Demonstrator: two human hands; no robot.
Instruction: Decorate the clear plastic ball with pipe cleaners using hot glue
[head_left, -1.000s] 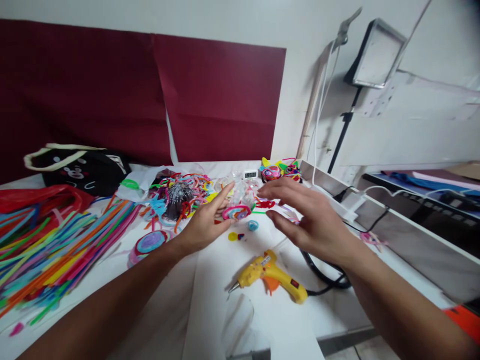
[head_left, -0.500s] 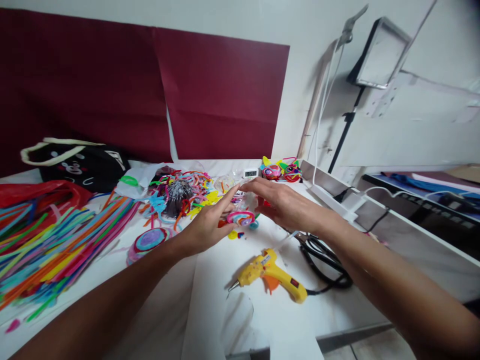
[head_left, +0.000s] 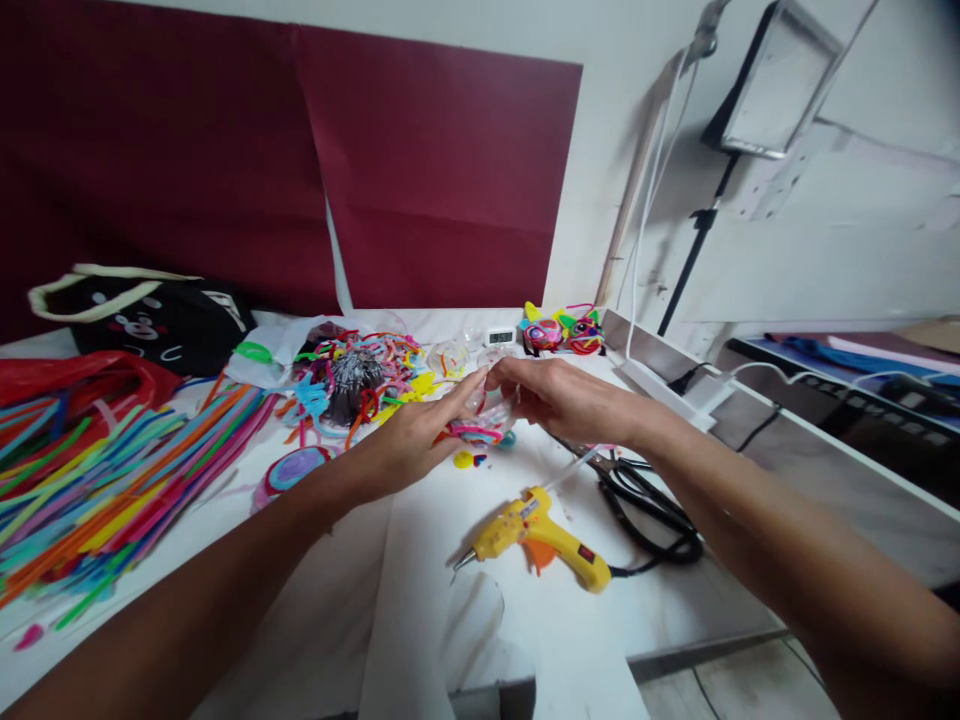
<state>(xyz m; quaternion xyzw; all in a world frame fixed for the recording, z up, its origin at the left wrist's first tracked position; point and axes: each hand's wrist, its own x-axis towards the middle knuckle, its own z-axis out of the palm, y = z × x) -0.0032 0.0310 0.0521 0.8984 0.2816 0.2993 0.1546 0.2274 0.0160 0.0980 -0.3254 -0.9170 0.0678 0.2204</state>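
Between my hands is a pipe-cleaner craft piece (head_left: 480,432), with pink, red and blue coils and a clear, shiny part above them; fingers hide much of it. My left hand (head_left: 416,440) grips its left side, fingers stretched upward along it and thumb underneath. From above and the right, my right hand (head_left: 551,395) bends its fingers round the clear part, their tips near my left fingertips. Just below lie a small yellow disc (head_left: 463,459) and a dark heart-shaped bit (head_left: 480,461). Nearer to me rests a yellow glue gun (head_left: 540,535), nozzle to the left.
Loose coloured pipe cleaners (head_left: 135,470) cover the left side, beside a coiled round piece (head_left: 296,470). Farther back are a black bag (head_left: 161,325), a small digital clock (head_left: 500,337) and two finished-looking colourful pieces (head_left: 562,332). Black-handled scissors (head_left: 637,475) lie by the cord at right.
My right fingers have curled in closer round the clear part, and the coiled face has tilted flatter. The whole view has shifted slightly; the glue gun stays on the table.
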